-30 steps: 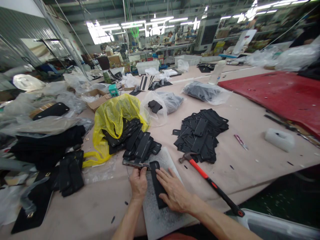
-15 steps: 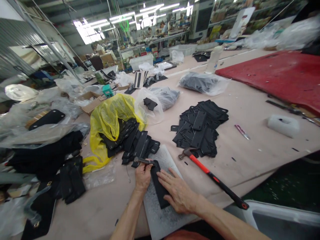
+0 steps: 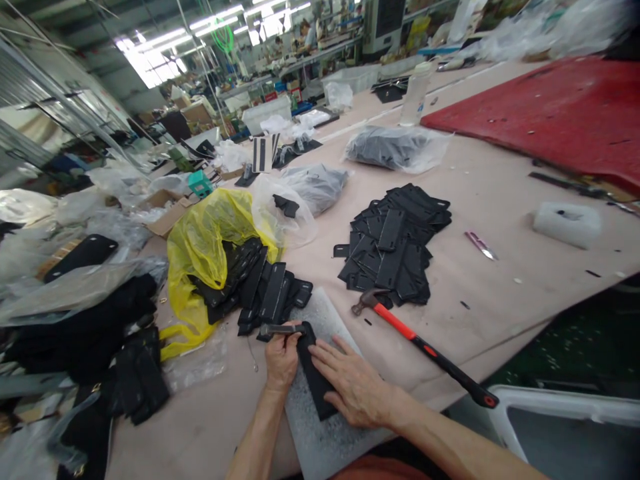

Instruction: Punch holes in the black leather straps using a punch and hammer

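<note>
Red sheet right — white roll in front, pink-handled tool left of roll. Clear bottle by sheet's left corner. Left side: teal box beside cardboard box — green coil hanging far back.

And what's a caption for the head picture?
Left fingers grip a metal tool; right fingers rest on a black piece.

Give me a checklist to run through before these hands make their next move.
1. Strip lying on the board: ok.
2. Right hand steadying the strip: ok, laid flat with fingers over its edge.
3. Left hand gripping the metal tool: ok, pinched between thumb and fingers.
4. Tool's end exactly placed on the strip: cannot tell, it is at the far end but the contact is too small to see.
5. Hammer off the board: ok, on the table to the right.
</note>
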The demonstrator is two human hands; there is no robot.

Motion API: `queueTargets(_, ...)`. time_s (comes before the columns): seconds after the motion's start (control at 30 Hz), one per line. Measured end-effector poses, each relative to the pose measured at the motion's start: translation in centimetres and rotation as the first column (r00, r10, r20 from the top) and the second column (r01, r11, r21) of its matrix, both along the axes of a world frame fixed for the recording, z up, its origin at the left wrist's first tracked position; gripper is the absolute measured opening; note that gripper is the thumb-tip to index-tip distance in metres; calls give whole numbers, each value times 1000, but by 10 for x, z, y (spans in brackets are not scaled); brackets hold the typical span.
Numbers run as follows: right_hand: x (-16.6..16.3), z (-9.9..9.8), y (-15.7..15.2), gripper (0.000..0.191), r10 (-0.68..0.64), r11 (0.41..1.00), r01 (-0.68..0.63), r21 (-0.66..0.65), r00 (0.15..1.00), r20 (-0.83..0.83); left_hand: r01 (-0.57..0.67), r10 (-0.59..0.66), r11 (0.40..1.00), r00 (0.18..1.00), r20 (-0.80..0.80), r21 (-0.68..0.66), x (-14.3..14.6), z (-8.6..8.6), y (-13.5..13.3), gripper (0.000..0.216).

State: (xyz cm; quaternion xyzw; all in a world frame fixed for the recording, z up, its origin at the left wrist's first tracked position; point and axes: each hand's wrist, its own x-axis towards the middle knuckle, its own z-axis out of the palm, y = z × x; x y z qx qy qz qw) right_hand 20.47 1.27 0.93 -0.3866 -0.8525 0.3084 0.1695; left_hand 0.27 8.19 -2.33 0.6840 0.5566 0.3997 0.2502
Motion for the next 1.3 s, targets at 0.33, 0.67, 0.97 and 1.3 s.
queueTargets(0.33, 32, -4, 2, 41, -438, 867, 460, 192, 887, -149, 102, -66, 981, 976, -209, 167, 9, -12, 4, 19)
queueTargets(0.67, 122, -31, -14, 16, -736, 493, 694, -524, 654, 174, 70, -41, 986, 982, -182, 153, 8, -12, 0, 14)
queueTargets(0.97, 65, 115, 12, 38, -743, 644, 594, -482, 635, -209, 53, -24, 987, 982, -188, 149, 7, -15, -1, 10)
queueTargets(1.3, 41, 166, 29, 30, -387, 876, 340, 343, 919, 78, 42, -11, 987, 980, -198, 157, 7, -17, -1, 10)
